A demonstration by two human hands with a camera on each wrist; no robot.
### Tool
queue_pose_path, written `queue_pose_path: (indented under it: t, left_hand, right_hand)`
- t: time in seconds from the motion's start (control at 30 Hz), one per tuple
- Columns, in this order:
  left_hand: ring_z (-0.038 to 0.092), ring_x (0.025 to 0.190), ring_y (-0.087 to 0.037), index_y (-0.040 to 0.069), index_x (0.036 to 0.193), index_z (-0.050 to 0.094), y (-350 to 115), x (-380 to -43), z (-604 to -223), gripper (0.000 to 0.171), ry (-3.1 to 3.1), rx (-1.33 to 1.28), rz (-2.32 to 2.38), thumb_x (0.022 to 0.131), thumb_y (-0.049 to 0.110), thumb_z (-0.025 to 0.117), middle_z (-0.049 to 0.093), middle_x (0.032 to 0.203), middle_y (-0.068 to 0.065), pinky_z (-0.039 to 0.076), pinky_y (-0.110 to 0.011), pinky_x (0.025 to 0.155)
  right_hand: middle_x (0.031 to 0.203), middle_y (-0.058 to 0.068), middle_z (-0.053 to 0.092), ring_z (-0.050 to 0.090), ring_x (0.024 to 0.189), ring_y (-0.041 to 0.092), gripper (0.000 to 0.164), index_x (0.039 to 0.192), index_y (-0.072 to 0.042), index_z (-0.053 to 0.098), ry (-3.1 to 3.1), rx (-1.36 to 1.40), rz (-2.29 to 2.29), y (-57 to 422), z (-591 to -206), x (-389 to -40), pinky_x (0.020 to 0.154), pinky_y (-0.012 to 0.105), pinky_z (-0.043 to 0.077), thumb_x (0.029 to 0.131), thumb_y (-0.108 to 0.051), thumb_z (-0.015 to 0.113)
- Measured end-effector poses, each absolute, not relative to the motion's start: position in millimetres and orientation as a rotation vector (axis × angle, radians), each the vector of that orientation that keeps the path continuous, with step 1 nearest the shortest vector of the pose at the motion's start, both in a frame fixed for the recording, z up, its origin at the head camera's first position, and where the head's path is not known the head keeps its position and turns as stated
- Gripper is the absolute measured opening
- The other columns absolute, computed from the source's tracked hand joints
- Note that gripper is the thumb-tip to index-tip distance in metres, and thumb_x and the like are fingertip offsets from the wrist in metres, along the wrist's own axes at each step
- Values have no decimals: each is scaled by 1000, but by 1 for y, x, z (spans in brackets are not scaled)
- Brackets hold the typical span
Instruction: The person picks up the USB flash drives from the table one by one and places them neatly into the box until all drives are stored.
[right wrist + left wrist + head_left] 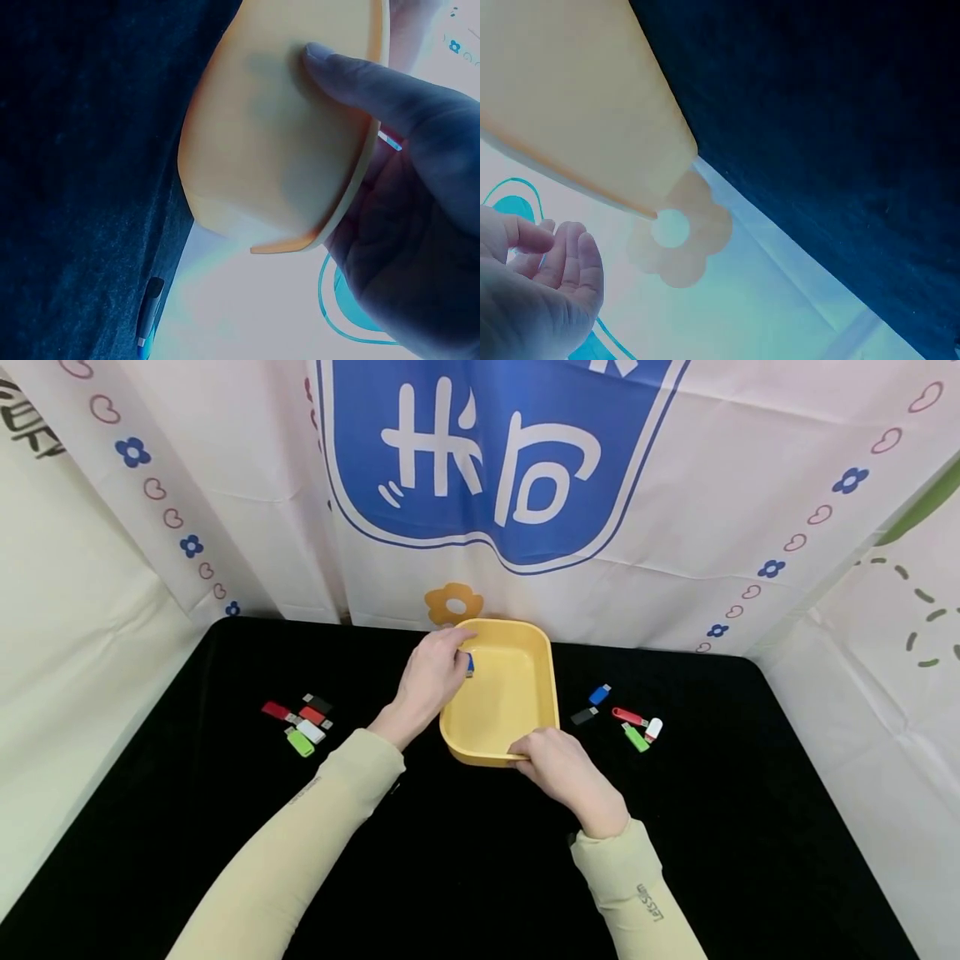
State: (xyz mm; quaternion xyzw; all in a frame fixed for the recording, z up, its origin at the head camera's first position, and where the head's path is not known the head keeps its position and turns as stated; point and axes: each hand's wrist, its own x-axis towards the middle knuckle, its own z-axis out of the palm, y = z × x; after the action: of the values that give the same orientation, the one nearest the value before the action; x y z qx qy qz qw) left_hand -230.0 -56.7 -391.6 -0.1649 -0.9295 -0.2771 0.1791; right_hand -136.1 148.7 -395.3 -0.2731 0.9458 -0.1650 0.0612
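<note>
A yellow tray (pixel 506 693) stands at the back middle of the black table. My right hand (pixel 558 768) grips its near right corner; in the right wrist view the thumb (pixel 337 71) presses on the outer wall and the fingers are behind the rim. My left hand (pixel 435 668) is over the tray's far left rim. Its fingers (pixel 574 255) are loosely bent in the left wrist view, with nothing visible between them. A blue USB stick (pixel 470 665) shows right beside the left fingers, inside the tray's outline, partly hidden by the hand.
Left of the tray lie dark red (pixel 276 710), black (pixel 318 702), red (pixel 311 716), white (pixel 311 731) and green (pixel 301 742) USB sticks. On the right are blue (pixel 598 695), black (pixel 582 717), red (pixel 627 716), white (pixel 655 728) and green (pixel 636 738) ones. A printed curtain (pixel 675 593) hangs behind.
</note>
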Motion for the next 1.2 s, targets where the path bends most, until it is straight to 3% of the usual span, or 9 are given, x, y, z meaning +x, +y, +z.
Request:
queue_pose_path:
  t: [0.2,0.33,0.63,0.83,1.0,1.2]
  left_hand:
    - [67,95,-24,16,124,71,-57,-218,-394,33,-2668,-468,-692,93,9,59,74,114,-6,55,-35,76]
    - [67,80,-24,14,117,75,-64,-212,-397,31,-2586,-515,-595,90,6,61,77,102,-6,54,-36,70]
    - [70,90,-28,15,112,76,-96,-197,-396,27,-2566,-430,-565,90,9,62,77,106,-5,54,-46,84]
    - [68,98,-36,11,114,75,-126,-194,-394,26,-2728,-358,-474,92,7,61,74,115,-12,55,-48,76]
    - [67,91,-37,9,120,72,-150,-190,-393,28,-2880,-312,-420,94,6,62,71,117,-16,53,-45,66]
    - [65,91,-40,7,128,66,-175,-185,-393,37,-3075,-289,-377,92,1,62,66,122,-23,53,-47,67]
  right_hand:
    - [70,-9,66,56,65,6,17,74,-18,72,2842,-819,-534,150,-395,-139,67,28,49,91,-15,73]
    - [73,-8,68,59,69,7,15,76,-18,74,2846,-816,-529,151,-395,-140,69,29,51,91,-15,73]
    - [74,-8,68,59,70,8,13,77,-19,74,2865,-794,-510,151,-397,-139,70,30,51,90,-16,74]
    - [72,-9,67,57,68,7,14,75,-19,73,2879,-797,-494,150,-399,-139,68,29,49,89,-16,75]
    - [67,-9,62,52,64,7,18,72,-18,71,2902,-816,-469,149,-398,-138,65,28,47,88,-14,75]
    - [68,-10,63,53,65,7,17,73,-19,72,2889,-820,-487,148,-398,-137,66,28,47,89,-14,75]
